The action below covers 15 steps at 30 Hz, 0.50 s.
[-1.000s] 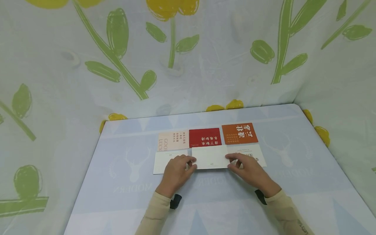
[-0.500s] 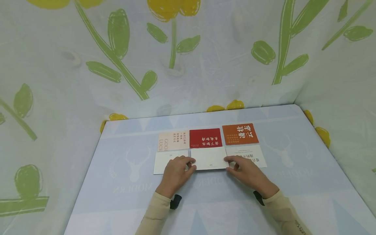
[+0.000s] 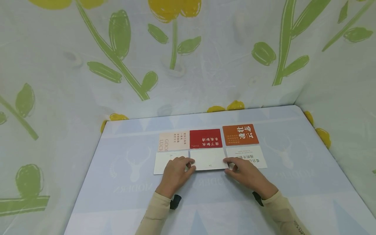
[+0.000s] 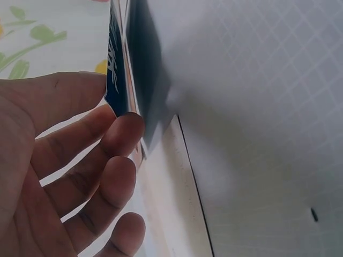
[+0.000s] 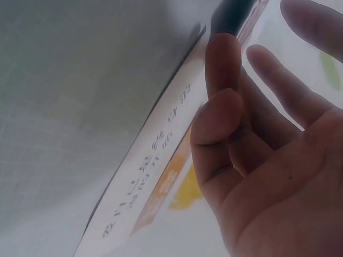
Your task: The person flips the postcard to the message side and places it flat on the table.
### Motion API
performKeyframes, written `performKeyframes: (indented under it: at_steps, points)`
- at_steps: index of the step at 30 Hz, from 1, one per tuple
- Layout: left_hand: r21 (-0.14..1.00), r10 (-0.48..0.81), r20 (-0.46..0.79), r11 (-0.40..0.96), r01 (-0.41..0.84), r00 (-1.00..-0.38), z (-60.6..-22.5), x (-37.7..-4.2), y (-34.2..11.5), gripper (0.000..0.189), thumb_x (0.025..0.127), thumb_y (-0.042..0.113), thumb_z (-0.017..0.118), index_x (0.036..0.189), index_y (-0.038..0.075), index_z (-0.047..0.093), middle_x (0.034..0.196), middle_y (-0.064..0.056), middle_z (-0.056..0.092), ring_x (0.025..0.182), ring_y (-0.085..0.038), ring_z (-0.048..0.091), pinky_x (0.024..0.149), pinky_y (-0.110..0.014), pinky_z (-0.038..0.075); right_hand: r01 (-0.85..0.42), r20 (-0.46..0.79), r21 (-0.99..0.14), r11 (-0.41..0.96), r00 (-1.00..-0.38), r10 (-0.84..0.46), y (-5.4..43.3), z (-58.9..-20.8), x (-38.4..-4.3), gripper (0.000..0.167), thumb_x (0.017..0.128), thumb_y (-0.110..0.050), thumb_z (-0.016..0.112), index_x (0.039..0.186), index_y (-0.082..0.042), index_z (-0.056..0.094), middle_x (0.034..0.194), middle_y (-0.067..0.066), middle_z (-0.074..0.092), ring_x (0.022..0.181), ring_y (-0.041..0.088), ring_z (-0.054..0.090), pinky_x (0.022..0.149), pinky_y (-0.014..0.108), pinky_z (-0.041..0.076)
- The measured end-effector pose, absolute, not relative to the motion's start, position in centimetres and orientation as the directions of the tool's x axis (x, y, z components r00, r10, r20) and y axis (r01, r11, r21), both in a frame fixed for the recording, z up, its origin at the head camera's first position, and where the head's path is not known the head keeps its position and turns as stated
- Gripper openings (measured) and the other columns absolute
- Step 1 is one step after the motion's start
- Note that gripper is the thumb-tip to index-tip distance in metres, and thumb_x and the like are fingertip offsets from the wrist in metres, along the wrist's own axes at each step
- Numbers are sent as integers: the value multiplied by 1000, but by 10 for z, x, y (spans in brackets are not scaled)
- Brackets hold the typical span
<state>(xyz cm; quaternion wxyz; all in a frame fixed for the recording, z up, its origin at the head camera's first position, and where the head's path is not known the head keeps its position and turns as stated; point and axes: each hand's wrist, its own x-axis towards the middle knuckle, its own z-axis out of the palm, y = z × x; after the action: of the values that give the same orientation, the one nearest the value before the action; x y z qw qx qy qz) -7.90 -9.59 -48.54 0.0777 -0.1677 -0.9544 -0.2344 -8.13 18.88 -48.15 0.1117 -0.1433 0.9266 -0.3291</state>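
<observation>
Between my two hands is a mostly white card (image 3: 208, 158) with a small mark near its front edge. My left hand (image 3: 175, 173) pinches its left end; in the left wrist view a dark blue face (image 4: 118, 88) with white marks shows beside the thumb. At its right end my right hand (image 3: 249, 174) holds the edge with curled fingertips; the contact is partly hidden in the right wrist view. A plain white card (image 3: 161, 158) lies partly under the left hand. Beneath the right hand is a white card with dark lettering (image 3: 260, 156).
Behind lie a pale pink card (image 3: 174, 140), a red card (image 3: 205, 138) and an orange card (image 3: 241, 133), in a row. The pale blue tablecloth (image 3: 205, 202) reaches back to a floral cloth wall (image 3: 205, 81). Black straps (image 3: 175, 201) sit at the wrists.
The white card has come down and slightly left and toward me, exposing more of the red card's front edge. The right hand has shifted slightly left; the left hand has barely moved.
</observation>
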Motion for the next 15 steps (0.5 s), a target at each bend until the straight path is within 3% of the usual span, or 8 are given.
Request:
performKeyframes:
  at_steps: [15]
  points:
    - [417, 271, 207, 845, 335, -940, -489, -79, -97, 15, 87, 19, 73, 101, 16, 79, 77, 8, 67, 71, -12, 58, 66, -31, 46, -167, -141, -634, 755, -935, -326, 189, -480, -81, 43, 90, -23, 78, 130, -13, 66, 97, -4, 65, 81, 13, 55, 70, 31, 49]
